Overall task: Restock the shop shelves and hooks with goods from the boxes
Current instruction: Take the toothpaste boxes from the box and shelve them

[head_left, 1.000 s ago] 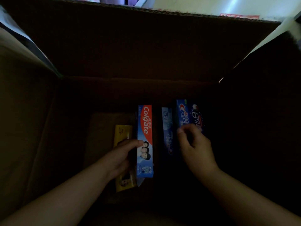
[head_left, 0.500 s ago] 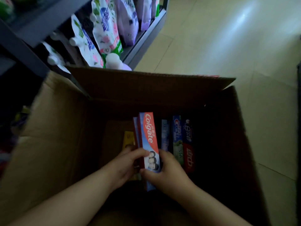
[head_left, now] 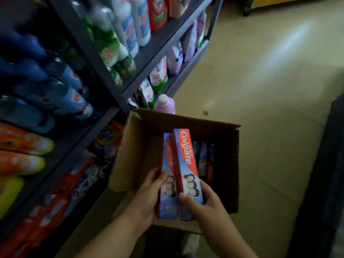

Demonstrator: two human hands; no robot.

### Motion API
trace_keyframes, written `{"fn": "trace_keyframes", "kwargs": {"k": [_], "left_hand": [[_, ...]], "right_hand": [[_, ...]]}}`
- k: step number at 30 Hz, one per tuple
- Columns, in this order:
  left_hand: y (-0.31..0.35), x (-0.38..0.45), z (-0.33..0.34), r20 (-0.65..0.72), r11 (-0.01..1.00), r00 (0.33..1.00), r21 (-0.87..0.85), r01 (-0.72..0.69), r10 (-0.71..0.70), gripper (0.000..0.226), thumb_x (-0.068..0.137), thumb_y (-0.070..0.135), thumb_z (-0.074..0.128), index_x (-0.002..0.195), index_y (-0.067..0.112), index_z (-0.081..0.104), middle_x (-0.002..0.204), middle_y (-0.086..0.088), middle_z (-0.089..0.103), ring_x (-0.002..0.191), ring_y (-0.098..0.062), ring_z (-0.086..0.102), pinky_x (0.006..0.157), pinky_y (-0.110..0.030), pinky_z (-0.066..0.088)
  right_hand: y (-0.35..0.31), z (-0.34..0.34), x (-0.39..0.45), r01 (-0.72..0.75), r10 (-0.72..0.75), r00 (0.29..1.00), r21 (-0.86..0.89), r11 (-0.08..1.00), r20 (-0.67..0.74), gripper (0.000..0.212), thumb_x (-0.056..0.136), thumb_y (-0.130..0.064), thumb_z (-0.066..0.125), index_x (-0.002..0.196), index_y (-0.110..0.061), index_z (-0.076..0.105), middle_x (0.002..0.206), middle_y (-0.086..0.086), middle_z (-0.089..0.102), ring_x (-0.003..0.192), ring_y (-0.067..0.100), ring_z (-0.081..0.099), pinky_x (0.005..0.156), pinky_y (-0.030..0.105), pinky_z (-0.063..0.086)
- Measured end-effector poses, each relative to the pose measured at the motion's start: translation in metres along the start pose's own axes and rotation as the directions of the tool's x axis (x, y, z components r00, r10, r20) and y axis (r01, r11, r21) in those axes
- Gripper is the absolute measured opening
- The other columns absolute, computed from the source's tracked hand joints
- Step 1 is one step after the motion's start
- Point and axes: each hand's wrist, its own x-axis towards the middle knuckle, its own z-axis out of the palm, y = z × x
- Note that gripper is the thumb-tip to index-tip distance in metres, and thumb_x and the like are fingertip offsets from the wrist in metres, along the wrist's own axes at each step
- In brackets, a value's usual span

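Two red and blue Colgate toothpaste cartons (head_left: 186, 161) are held side by side above the open cardboard box (head_left: 229, 164). My left hand (head_left: 149, 194) grips the left carton at its lower end. The right carton's lower end sits in my right hand (head_left: 202, 203), thumb across its front. More toothpaste cartons (head_left: 206, 157) stand upright inside the box, at its right side.
A dark metal shelf unit (head_left: 104, 58) fills the left, packed with detergent bottles (head_left: 119, 34), refill pouches (head_left: 173, 58) and orange and red packs low down. A purple bottle (head_left: 164, 105) stands behind the box. Beige tiled floor (head_left: 270, 71) lies to the right; a dark edge runs along the far right.
The view rose from inside the box to the shelves. Both hands lifted the Colgate cartons up out of the box; my right hand left the blue cartons and took hold of a Colgate carton.
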Motion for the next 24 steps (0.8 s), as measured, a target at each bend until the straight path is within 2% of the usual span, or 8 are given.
{"fn": "trace_keyframes", "kwargs": {"k": [3,5,8,11,14,18,22,24], "left_hand": [[0.033,-0.065,0.004,-0.043,0.998,0.998,-0.044,-0.045,0.043,0.052,0.074,0.031,0.064,0.123,0.019,0.056,0.105,-0.014,0.072,0.096,-0.034,0.069,0.086,-0.05,0.054],[0.057,-0.11,0.008,-0.042,0.995,0.995,-0.045,-0.088,0.087,0.055,0.071,0.032,0.065,0.123,0.02,0.056,0.102,-0.012,0.074,0.091,-0.03,0.071,0.08,-0.044,0.056],[0.085,-0.173,0.012,-0.029,0.987,0.989,-0.064,-0.147,0.145,0.054,0.069,0.034,0.064,0.122,0.023,0.057,0.099,-0.009,0.074,0.083,-0.023,0.073,0.07,-0.035,0.054],[0.103,-0.223,0.015,-0.036,0.974,0.98,-0.11,-0.2,0.197,0.056,0.069,0.036,0.063,0.123,0.021,0.057,0.103,-0.011,0.073,0.079,-0.023,0.072,0.068,-0.035,0.053],[0.11,-0.261,0.015,-0.06,0.952,0.97,-0.188,-0.243,0.236,0.049,0.073,0.034,0.062,0.121,0.021,0.059,0.102,-0.011,0.074,0.085,-0.028,0.073,0.073,-0.041,0.055],[0.11,-0.301,0.007,-0.155,0.92,0.946,-0.235,-0.314,0.284,0.051,0.069,0.025,0.069,0.119,0.028,0.058,0.1,-0.012,0.074,0.09,-0.034,0.071,0.082,-0.052,0.055],[0.104,-0.332,-0.009,-0.284,0.851,0.901,-0.327,-0.412,0.327,0.046,0.072,0.016,0.069,0.117,0.025,0.059,0.1,-0.011,0.074,0.091,-0.033,0.071,0.085,-0.052,0.054],[0.097,-0.344,-0.02,-0.36,0.821,0.879,-0.362,-0.441,0.314,0.044,0.077,0.012,0.069,0.119,0.021,0.059,0.099,-0.012,0.074,0.091,-0.033,0.071,0.082,-0.049,0.055]], "right_hand": [[-0.033,0.01,-0.055,0.013,-0.014,1.0,0.044,0.999,0.006,0.108,0.022,-0.049,0.096,0.12,-0.02,0.059,0.11,0.007,0.071,0.096,0.025,0.07,0.065,0.033,0.058],[-0.063,0.019,-0.093,0.04,-0.041,0.999,0.039,0.998,0.019,0.112,0.014,-0.049,0.095,0.117,-0.022,0.059,0.11,0.008,0.07,0.094,0.026,0.07,0.061,0.031,0.058],[-0.107,0.04,-0.148,0.064,-0.065,0.995,0.012,0.998,0.072,0.081,0.042,-0.037,0.089,0.116,-0.025,0.058,0.105,0.006,0.071,0.085,0.022,0.072,0.055,0.029,0.057],[-0.135,0.062,-0.187,0.088,-0.085,0.988,-0.015,0.996,0.13,0.044,0.064,-0.028,0.068,0.107,-0.03,0.058,0.088,-0.002,0.075,0.078,0.015,0.073,0.053,0.026,0.056],[-0.147,0.089,-0.211,0.11,-0.095,0.979,-0.078,0.991,0.181,0.037,0.068,-0.033,0.061,0.105,-0.032,0.057,0.086,-0.006,0.075,0.082,0.016,0.073,0.066,0.034,0.059],[-0.144,0.122,-0.229,0.112,-0.086,0.962,-0.088,0.99,0.258,0.053,0.066,-0.029,0.068,0.117,-0.028,0.058,0.104,0.004,0.074,0.097,0.028,0.07,0.089,0.053,0.053],[-0.135,0.155,-0.244,0.189,-0.108,0.924,-0.193,0.963,0.366,0.092,0.031,-0.06,0.09,0.113,-0.028,0.064,0.104,0.001,0.074,0.099,0.026,0.07,0.09,0.048,0.053],[-0.13,0.172,-0.25,0.213,-0.095,0.911,-0.262,0.941,0.402,0.094,0.027,-0.062,0.088,0.111,-0.029,0.063,0.101,-0.002,0.075,0.095,0.023,0.072,0.083,0.043,0.056]]}}
